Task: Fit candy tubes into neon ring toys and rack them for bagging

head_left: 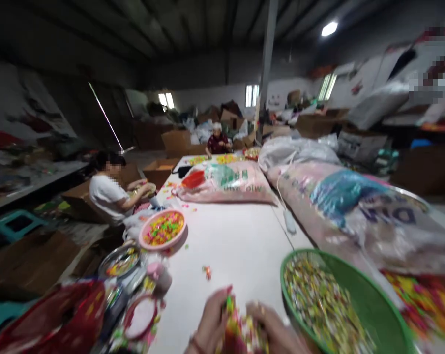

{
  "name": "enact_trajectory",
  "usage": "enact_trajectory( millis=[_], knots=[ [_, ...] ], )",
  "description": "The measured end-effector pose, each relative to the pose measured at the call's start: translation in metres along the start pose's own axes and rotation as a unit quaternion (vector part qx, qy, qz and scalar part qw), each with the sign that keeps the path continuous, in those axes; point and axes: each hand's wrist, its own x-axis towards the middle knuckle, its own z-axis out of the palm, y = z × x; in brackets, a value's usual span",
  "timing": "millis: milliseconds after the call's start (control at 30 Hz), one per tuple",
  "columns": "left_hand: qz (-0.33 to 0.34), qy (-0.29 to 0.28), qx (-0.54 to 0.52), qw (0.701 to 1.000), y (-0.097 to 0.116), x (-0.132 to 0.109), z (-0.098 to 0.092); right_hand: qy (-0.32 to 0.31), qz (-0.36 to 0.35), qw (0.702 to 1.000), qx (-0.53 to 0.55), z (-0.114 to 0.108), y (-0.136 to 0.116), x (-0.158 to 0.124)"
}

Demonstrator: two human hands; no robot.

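Observation:
At the near edge of the white table [229, 236], my left hand [212, 317] curls around the left side of a handful of small coloured plastic pieces [235, 319], green, yellow, pink and red. My right hand [270, 324] closes on the same pieces from the right, fingers bent inward. Motion blur hides the exact shape of the pieces. To the right of my right hand is a green basket [377, 295], partly filled with small yellow, white and green pieces. One small orange-red piece [207, 272] lies on the tabletop just beyond my hands.
A pink basin [144, 239] of bright pieces, a metal bowl [103, 269], a pink-capped jar [159, 275] and a red bag [60, 319] line the left. Large filled sacks [244, 189] lie ahead and right. One person [109, 191] sits left; another [218, 142] sits at the far end.

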Motion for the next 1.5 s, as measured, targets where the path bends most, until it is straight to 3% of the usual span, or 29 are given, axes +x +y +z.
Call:
enact_trajectory(
  millis=[133, 233, 400, 600, 867, 1167, 1500],
  knots=[
    [-0.025, -0.03, -0.008, 0.999, -0.021, 0.011, -0.009, 0.053, 0.119, 0.976, 0.177, 0.004, 0.037, 0.001],
    [-0.011, -0.048, -0.016, 0.999, -0.026, 0.017, -0.006, 0.054, 0.111, 0.956, 0.267, -0.002, 0.038, 0.005],
    [0.033, -0.087, 0.039, 0.995, -0.031, 0.007, 0.004, 0.048, 0.065, 0.982, 0.169, -0.01, 0.022, -0.002],
    [0.092, -0.051, 0.156, 0.982, -0.035, 0.001, 0.003, 0.054, 0.024, 0.998, 0.023, -0.01, 0.02, -0.012],
    [0.097, -0.07, 0.172, 0.978, -0.029, -0.007, 0.006, 0.083, 0.02, 0.995, 0.047, -0.01, 0.014, -0.015],
    [0.117, -0.086, 0.196, 0.97, -0.034, -0.011, 0.0, 0.076, 0.027, 0.994, 0.07, -0.014, 0.016, -0.019],
    [0.116, -0.088, 0.187, 0.972, -0.048, -0.009, -0.007, 0.083, -0.055, 0.994, -0.048, -0.012, 0.023, -0.025]
  ],
)
